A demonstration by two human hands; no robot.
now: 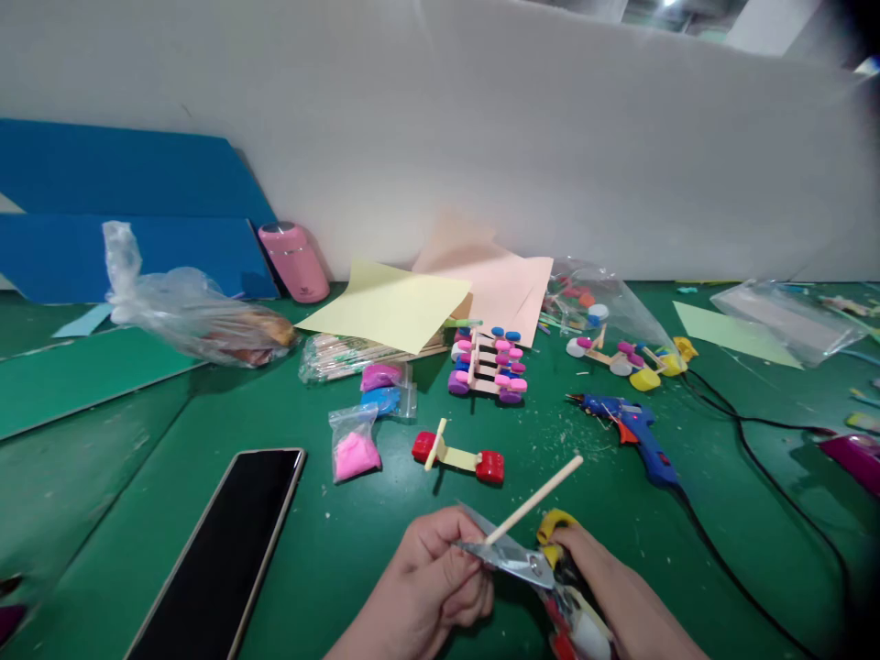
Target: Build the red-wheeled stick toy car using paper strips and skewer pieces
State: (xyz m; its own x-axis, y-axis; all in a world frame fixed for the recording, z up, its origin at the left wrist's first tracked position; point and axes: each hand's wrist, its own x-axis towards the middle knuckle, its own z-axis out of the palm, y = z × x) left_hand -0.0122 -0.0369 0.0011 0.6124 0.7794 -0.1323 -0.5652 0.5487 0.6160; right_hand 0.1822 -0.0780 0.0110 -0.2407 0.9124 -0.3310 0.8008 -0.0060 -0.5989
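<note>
My left hand [444, 573] is closed on one end of a thin round wooden stick [540, 500], which slants up to the right. In my right hand [611, 577] is a pair of scissors [529, 564] with yellow handles. Their parted blades lie around the stick close to my left fingertips. Below the scissors, partly hidden, something red and white [581, 628] shows near my right hand. Just beyond my hands stands a small model with red wheels [490, 466] and a pale crosspiece.
A blue glue gun [643, 431] with a black cord lies right. Several assembled models [488, 367] stand beyond. Bags of pink clay [356, 454], a phone [220, 559], a pink tumbler [295, 263], yellow paper [389, 302] and a tied plastic bag [192, 312] are around.
</note>
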